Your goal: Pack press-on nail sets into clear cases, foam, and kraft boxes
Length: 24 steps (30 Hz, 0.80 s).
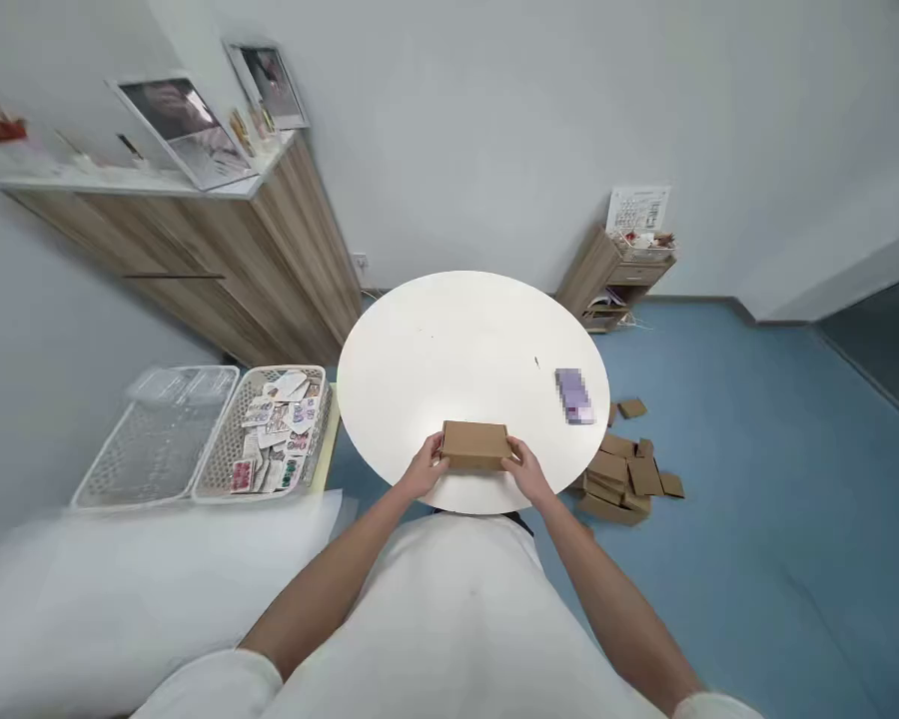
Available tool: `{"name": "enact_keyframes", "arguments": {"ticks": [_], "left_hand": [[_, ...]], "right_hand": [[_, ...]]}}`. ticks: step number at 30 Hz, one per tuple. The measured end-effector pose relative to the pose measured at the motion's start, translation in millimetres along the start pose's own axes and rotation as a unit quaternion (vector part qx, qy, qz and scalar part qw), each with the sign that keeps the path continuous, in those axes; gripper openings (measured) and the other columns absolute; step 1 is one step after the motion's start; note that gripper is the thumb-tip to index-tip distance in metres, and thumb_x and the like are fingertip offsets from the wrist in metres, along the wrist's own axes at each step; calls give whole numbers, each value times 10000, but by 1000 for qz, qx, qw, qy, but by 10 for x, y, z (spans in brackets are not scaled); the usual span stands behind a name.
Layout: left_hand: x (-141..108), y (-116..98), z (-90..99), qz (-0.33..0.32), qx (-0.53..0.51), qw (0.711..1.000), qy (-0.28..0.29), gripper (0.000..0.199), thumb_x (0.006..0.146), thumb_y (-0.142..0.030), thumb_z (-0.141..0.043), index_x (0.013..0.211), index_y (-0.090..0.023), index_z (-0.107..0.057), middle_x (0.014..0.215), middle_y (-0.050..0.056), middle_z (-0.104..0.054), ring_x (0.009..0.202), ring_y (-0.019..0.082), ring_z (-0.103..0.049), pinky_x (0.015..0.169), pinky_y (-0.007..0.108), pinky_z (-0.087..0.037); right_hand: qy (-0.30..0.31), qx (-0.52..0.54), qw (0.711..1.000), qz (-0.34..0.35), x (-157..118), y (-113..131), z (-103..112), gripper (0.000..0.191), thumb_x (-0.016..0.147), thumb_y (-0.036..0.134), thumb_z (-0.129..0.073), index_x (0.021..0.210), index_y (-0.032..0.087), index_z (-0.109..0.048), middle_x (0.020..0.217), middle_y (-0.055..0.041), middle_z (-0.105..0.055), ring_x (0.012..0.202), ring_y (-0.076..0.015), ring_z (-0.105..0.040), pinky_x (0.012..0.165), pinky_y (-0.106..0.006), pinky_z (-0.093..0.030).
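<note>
A small brown cardboard box (474,439), its lid closed, is at the near edge of the round white table (456,340). My left hand (424,467) grips its left end, thumb toward the near side and fingers at the far corner. On the opposite end my right hand (525,469) grips the box in the same way. Whether the box rests on the tabletop or is slightly lifted, I cannot tell. To the right on the table lies a purple item (573,395), blurred into blocks.
Several cardboard boxes (621,479) lie piled on the blue floor at the right. Left of the table, a white basket (319,419) holds many small packets, beside a clear plastic bin (142,449). A wooden cabinet (300,250) and a small shelf unit (606,265) stand behind.
</note>
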<state>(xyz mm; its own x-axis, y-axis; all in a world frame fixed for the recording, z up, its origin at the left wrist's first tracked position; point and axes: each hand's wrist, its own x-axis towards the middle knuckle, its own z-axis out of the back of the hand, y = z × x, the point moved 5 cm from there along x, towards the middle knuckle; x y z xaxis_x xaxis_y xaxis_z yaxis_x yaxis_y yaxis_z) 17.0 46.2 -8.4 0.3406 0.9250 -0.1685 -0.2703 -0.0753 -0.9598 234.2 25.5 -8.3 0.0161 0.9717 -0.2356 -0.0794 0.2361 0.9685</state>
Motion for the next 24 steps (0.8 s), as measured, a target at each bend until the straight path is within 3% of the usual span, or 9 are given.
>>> {"name": "enact_keyframes", "arguments": {"ticks": [6, 10, 13, 15, 18, 24], "left_hand": [[-86, 58, -97, 27, 85, 996, -25, 640, 706, -167, -504, 1290, -178, -244, 1285, 98, -430, 1147, 203, -437, 952, 336, -341], [-98, 40, -125, 78, 137, 987, -32, 611, 702, -261, -534, 1264, -173, -311, 1248, 96, -463, 1116, 213, -453, 903, 311, -364], [-101, 44, -96, 166, 185, 967, -63, 625, 725, -427, -504, 1247, -127, -334, 1189, 142, -491, 1085, 239, -469, 863, 319, -367], [-90, 19, -97, 190, 206, 958, -66, 614, 755, -459, -451, 1250, -116, -332, 1130, 147, -521, 1046, 235, -491, 832, 314, -372], [-59, -51, -119, 168, 240, 955, -51, 527, 792, -386, -406, 1256, -144, -336, 1054, 120, -547, 995, 211, -512, 783, 289, -382], [-46, -121, -105, 123, 317, 940, -25, 485, 802, -396, -376, 1256, -225, -353, 957, 81, -535, 854, 206, -537, 642, 269, -392]], "right_hand": [[-8, -11, 1000, 18, -134, -148, -21, 633, 612, 161, -528, 1214, 206, -337, 1298, -90, -404, 1189, -174, -399, 998, -358, -309], [-25, -62, 998, -17, -169, -149, 25, 689, 643, 237, -560, 1273, 210, -281, 1325, -103, -370, 1190, -190, -395, 970, -367, -332], [-63, -136, 987, -65, -153, -91, 93, 679, 680, 343, -549, 1287, 191, -284, 1281, -127, -412, 1076, -217, -487, 875, -374, -402], [-83, -185, 975, -88, -127, -44, 122, 635, 715, 392, -506, 1280, 175, -311, 1204, -129, -474, 918, -202, -554, 813, -364, -427], [-85, -248, 961, -92, -85, -2, 105, 553, 755, 368, -453, 1268, 191, -349, 1107, -97, -531, 758, -164, -558, 766, -335, -427], [-66, -307, 948, -60, -86, -25, 21, 556, 768, 255, -424, 1309, 232, -297, 1014, -59, -546, 827, -167, -523, 763, -298, -409]]}}
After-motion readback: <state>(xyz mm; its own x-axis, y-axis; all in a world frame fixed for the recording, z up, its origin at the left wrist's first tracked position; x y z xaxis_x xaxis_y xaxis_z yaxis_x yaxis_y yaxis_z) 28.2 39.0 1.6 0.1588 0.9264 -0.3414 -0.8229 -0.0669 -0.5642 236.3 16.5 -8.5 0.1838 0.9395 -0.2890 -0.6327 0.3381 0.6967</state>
